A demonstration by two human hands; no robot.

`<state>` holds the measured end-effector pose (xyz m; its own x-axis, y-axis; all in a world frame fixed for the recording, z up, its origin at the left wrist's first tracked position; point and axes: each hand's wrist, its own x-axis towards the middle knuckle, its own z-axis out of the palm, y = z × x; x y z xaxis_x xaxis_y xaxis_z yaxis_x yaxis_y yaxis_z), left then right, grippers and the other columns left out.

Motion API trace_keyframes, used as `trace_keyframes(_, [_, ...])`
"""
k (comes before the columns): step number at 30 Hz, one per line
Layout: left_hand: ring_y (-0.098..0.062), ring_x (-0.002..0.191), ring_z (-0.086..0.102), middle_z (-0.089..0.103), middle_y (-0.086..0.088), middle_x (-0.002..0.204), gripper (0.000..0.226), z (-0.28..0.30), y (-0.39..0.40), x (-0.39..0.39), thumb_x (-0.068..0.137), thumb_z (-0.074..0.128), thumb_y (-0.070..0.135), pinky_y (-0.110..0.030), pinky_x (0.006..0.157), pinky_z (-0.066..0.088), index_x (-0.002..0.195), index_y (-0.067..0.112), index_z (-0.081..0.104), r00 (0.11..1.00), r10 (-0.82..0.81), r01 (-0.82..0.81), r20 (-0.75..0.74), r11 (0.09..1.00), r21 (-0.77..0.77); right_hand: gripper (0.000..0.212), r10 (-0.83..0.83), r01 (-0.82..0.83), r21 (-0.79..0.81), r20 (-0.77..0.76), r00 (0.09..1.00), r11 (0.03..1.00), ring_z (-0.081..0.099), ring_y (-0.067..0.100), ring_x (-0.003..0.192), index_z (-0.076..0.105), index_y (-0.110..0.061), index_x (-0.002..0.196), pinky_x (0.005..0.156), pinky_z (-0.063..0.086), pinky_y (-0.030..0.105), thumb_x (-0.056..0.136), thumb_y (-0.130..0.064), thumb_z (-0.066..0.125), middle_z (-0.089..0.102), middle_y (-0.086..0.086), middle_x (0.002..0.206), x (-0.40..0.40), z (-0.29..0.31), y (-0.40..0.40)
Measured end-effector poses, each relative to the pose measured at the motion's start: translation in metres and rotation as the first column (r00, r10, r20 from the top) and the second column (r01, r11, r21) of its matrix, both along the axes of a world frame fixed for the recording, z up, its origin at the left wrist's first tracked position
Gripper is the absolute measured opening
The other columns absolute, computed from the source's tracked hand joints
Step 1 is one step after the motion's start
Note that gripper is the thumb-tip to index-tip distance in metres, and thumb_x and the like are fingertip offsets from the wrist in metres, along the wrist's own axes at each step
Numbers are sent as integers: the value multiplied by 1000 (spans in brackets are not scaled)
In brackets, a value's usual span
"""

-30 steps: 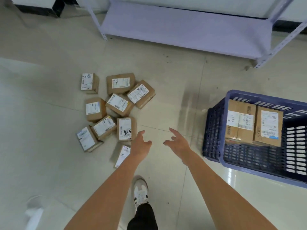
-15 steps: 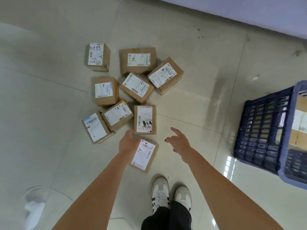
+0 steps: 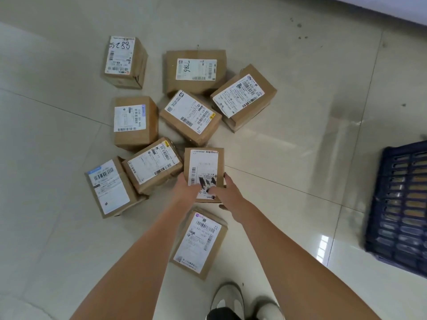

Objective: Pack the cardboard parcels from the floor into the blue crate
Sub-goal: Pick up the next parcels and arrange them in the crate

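Observation:
Several brown cardboard parcels with white labels lie on the tiled floor. My left hand (image 3: 187, 190) and my right hand (image 3: 227, 195) both grip the near end of the middle parcel (image 3: 204, 165), thumbs on its label, fingers along its sides. Another parcel (image 3: 199, 241) lies just below my wrists. More parcels sit to the left (image 3: 108, 186), (image 3: 154, 165), (image 3: 135, 122) and beyond (image 3: 190, 116), (image 3: 243, 97), (image 3: 196, 70), (image 3: 124, 61). The blue crate (image 3: 402, 204) shows only its slatted wall at the right edge.
My two white shoes (image 3: 227, 301) stand at the bottom middle. A pale shelf edge (image 3: 392, 5) crosses the top right corner. Bare glossy tile lies between the parcels and the crate.
The view dropped closer to the floor. Both hands went forward from open in the air and closed on the middle parcel. The crate slid further off the right edge.

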<state>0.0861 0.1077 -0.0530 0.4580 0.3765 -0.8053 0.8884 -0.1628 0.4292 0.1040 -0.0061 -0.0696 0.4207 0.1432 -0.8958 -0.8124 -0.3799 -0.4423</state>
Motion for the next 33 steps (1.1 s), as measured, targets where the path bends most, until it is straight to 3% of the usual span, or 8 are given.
trace_keyframes(7, [-27, 119, 54, 58, -7, 132, 50, 68, -31, 2, 87, 55, 7, -31, 91, 40, 134, 12, 39, 997, -65, 64, 46, 998, 20, 70, -93, 93, 2, 18, 996, 996, 53, 25, 119, 26, -26, 143, 87, 39, 32, 84, -10, 60, 55, 1, 133, -4, 77, -27])
trace_keyframes(12, [-27, 117, 55, 59, -7, 129, 50, 149, -74, 6, 87, 53, 4, -29, 87, 39, 133, 13, 40, 989, -126, 126, 82, 992, 8, 71, -125, 126, 0, 74, 989, 992, 53, 20, 105, 27, -26, 144, 83, 39, 28, 83, -9, 59, 57, 0, 131, -4, 159, -70])
trace_keyframes(16, [-28, 117, 55, 58, -7, 130, 51, 197, -121, 16, 86, 54, 7, -33, 94, 43, 134, 14, 38, 965, -234, 235, 114, 972, 11, 71, -181, 184, -16, 115, 977, 983, 53, 21, 106, 27, -27, 143, 85, 42, 28, 83, -8, 59, 58, 1, 129, -2, 209, -122])
trace_keyframes(19, [-29, 115, 56, 60, -9, 129, 48, 224, -168, 27, 86, 52, 7, -31, 89, 43, 132, 11, 40, 934, -328, 325, 144, 945, 45, 68, -218, 220, 4, 157, 963, 976, 55, 20, 104, 32, -30, 140, 79, 41, 24, 83, -7, 59, 60, -3, 119, 0, 238, -179])
trace_keyframes(22, [-28, 113, 57, 60, -9, 127, 47, 249, -233, 35, 87, 52, 6, -26, 82, 38, 132, 9, 41, 900, -396, 390, 183, 918, 70, 64, -256, 258, 16, 200, 946, 966, 57, 18, 105, 37, -30, 137, 79, 41, 25, 82, -7, 60, 60, -6, 115, 2, 260, -250])
trace_keyframes(25, [-29, 114, 56, 60, -10, 128, 48, 269, -321, 36, 86, 51, 5, -28, 86, 41, 133, 9, 41, 887, -397, 391, 237, 917, 74, 64, -259, 269, 0, 268, 928, 963, 55, 17, 105, 36, -26, 138, 84, 46, 30, 82, -7, 60, 58, -8, 111, 2, 280, -332])
trace_keyframes(28, [-28, 116, 56, 58, -10, 131, 46, 287, -420, 32, 87, 50, 4, -29, 87, 43, 132, 9, 42, 874, -395, 397, 284, 916, 53, 67, -293, 309, -5, 309, 905, 951, 54, 21, 113, 32, -21, 141, 99, 44, 36, 83, -3, 60, 58, 1, 125, -4, 299, -426])
trace_keyframes(33, [-23, 121, 54, 53, -5, 138, 47, 305, -576, 23, 92, 49, 8, -31, 93, 44, 137, 15, 35, 841, -450, 472, 300, 881, -2, 74, -319, 356, -70, 310, 895, 932, 51, 25, 123, 22, -23, 149, 96, 44, 33, 86, -9, 59, 52, 3, 137, -19, 321, -584])
